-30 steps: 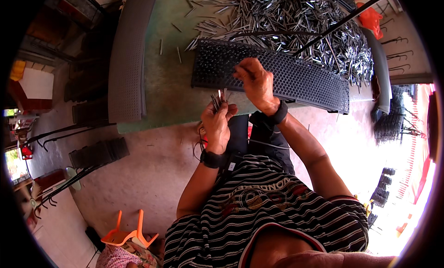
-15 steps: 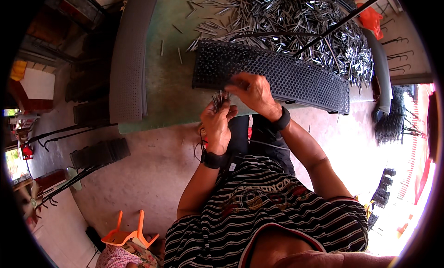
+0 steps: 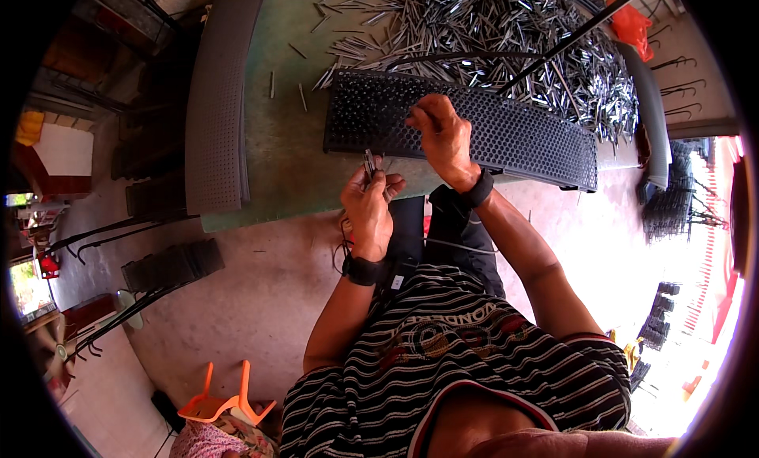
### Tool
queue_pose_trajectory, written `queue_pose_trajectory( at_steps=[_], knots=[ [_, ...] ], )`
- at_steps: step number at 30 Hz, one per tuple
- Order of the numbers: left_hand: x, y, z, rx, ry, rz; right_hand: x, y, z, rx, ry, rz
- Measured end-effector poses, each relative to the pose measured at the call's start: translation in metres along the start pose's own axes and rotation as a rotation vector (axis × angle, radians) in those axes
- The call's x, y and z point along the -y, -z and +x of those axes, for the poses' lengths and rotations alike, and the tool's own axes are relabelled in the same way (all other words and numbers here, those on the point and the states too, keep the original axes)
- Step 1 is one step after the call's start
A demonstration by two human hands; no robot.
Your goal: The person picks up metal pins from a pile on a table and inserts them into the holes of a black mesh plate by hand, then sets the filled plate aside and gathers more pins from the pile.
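My left hand (image 3: 368, 213) is closed round a small bundle of thin metal pins (image 3: 369, 163), their ends sticking up past the fingertips. It hovers just off the table's near edge. My right hand (image 3: 447, 145) is over the long black perforated tray (image 3: 526, 134), its thumb and fingers pinched together. Whatever lies in that pinch is too small to make out. Pins seem to stand in many holes at the tray's left end, while round holes show across the middle and right. Behind the tray spreads a large heap of loose metal pins (image 3: 482, 31).
A stack of grey perforated sheets (image 3: 217, 118) lies along the left of the green table (image 3: 277, 157). Dark rods cross above the heap. An orange plastic stool (image 3: 225, 403) stands at lower left beside a person in patterned cloth. A red bag (image 3: 631, 29) hangs at the far right.
My right hand has moved a little right, away from my left hand and over the tray. The pins in my left hand are now drawn closer together instead of fanned out.
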State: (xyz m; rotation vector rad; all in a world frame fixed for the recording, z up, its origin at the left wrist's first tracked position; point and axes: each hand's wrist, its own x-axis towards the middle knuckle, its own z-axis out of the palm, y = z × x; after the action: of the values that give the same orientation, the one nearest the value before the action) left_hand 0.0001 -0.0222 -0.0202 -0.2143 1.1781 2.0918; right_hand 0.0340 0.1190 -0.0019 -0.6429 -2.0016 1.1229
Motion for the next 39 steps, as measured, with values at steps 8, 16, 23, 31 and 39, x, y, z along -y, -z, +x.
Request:
queue_pose_trajectory(
  at_steps=[8,16,23,31,39],
  knots=[
    [-0.002,0.003,0.002,-0.008,0.002,0.012,0.004,0.003,0.003,0.119,0.317,-0.450],
    [-0.005,-0.002,-0.002,0.009,0.011,0.042,0.007,0.007,0.004,0.136,0.225,-0.497],
    [-0.004,-0.011,-0.006,-0.008,0.011,0.029,0.000,0.011,0.014,0.203,0.469,-0.483],
    [0.000,-0.007,-0.004,-0.002,0.003,0.035,-0.002,0.013,0.001,0.166,0.308,-0.423],
    [0.008,-0.016,-0.004,0.036,-0.024,0.022,0.015,0.020,-0.016,0.285,-0.220,0.084]
  ],
)
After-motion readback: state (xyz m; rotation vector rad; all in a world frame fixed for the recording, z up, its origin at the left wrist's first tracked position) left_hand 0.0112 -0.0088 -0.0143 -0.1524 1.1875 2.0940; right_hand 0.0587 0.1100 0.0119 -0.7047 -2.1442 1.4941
